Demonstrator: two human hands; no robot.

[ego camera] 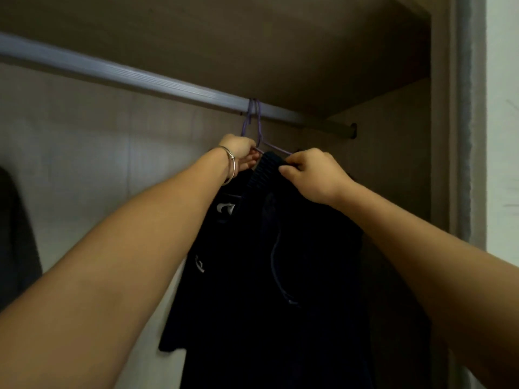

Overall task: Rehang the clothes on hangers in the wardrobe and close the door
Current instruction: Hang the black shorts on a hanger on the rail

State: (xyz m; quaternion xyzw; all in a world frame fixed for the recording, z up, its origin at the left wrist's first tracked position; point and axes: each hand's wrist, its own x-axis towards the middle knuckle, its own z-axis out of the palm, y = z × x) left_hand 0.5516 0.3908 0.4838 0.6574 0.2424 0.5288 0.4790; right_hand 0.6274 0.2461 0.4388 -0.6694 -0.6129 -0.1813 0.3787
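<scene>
Reaching up into the wardrobe [393, 164], you have both hands at the purple hanger [259, 122], which is hooked over the grey rail [140, 77] near its right end. Your left hand [241, 153], with a silver bangle [232, 164] on its wrist, curls its fingers round the hanger's left arm and the cloth there. Your right hand [311, 175] pinches the ribbed waistband [266, 167] of the dark garment [280, 276] at the hanger's right arm. The garment hangs straight down between your forearms, a drawstring [276, 256] dangling on its front. Another dark cloth [16, 234] shows at the far left edge.
</scene>
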